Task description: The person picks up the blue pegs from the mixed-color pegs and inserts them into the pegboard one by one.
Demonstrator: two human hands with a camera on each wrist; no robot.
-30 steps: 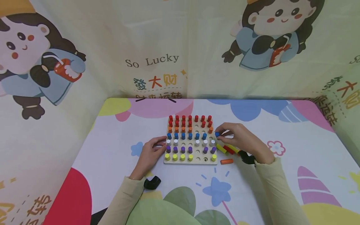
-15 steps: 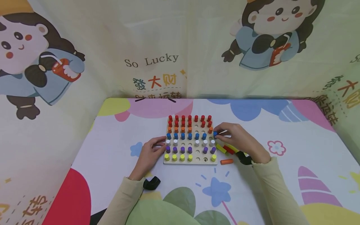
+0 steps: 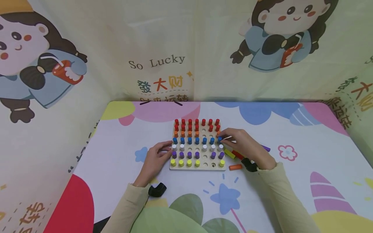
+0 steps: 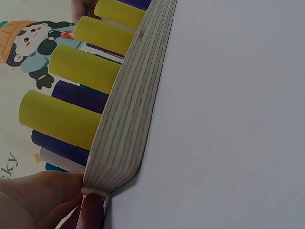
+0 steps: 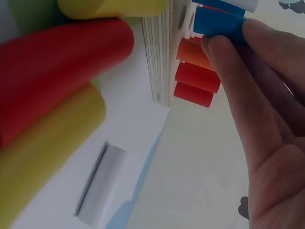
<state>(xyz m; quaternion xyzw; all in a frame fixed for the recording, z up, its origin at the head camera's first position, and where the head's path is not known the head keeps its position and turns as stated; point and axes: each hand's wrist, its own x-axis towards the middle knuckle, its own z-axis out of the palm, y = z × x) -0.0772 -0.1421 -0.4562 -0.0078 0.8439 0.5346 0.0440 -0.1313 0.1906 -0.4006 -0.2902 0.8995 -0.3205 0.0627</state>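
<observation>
A wooden pegboard bears rows of red, orange, blue, white, purple and yellow pegs, with several holes bare. My right hand is at the board's right edge, pinching a blue peg between thumb and fingertips. That peg stands over the right end of the blue row, its lower end close to the board. At the left edge, my left hand holds the board by its side. The left wrist view shows the thumb and a finger at the board's corner, below a yellow peg.
Loose pegs lie right of the board: a yellow one, a red one, an orange one, a purple one and a white one. A printed cloth covers the table, with a patterned curtain behind it.
My right hand has moved left with the blue peg, from beside the board to over the end of the blue row. A purple peg now shows behind the right wrist. The left hand stays put.
</observation>
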